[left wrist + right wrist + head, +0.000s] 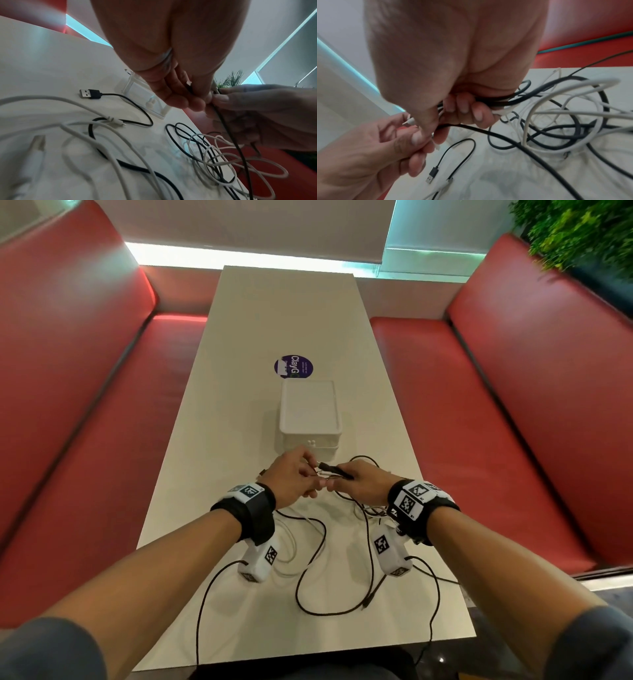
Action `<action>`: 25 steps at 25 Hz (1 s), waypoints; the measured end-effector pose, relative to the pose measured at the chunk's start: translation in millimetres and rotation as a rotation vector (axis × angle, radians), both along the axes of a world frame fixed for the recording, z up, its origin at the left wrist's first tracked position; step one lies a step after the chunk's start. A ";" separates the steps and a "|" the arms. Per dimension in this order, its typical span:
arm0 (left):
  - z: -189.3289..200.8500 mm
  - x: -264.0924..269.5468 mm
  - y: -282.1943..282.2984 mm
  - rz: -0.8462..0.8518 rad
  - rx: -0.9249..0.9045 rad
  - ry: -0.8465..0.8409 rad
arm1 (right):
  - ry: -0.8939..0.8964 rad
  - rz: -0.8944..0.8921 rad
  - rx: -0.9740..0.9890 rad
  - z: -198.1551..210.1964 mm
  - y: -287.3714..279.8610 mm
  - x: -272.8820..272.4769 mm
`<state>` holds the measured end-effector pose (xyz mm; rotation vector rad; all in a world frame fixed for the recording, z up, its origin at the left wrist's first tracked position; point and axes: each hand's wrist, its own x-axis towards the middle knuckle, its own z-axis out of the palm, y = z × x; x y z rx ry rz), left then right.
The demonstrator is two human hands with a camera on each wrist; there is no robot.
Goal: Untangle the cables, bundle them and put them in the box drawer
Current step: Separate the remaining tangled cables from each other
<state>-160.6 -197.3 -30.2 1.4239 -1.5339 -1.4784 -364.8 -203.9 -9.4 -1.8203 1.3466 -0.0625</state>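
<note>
Both hands meet above the table, just in front of the white box drawer [310, 412]. My right hand [356, 484] grips a bunch of black and white cables [496, 104], fingers curled round them. My left hand [296, 481] pinches cable ends [215, 92] next to the right fingers. A tangle of black and white cables [342, 542] hangs from the hands and lies on the table below them. A black USB plug [89, 94] lies loose on the table near the box. The drawer front with its small knob [150, 103] looks closed.
The white table [291, 320] runs away from me between two red benches [85, 440]. A round purple sticker [293, 366] sits behind the box. A black cable loop [308, 604] reaches toward the near table edge. Green plants [579, 231] stand at the far right.
</note>
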 end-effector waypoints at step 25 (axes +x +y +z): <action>-15.0 78.6 -10.7 -0.365 0.113 -0.887 | -0.176 -0.321 0.107 -2.2 0.7 16.3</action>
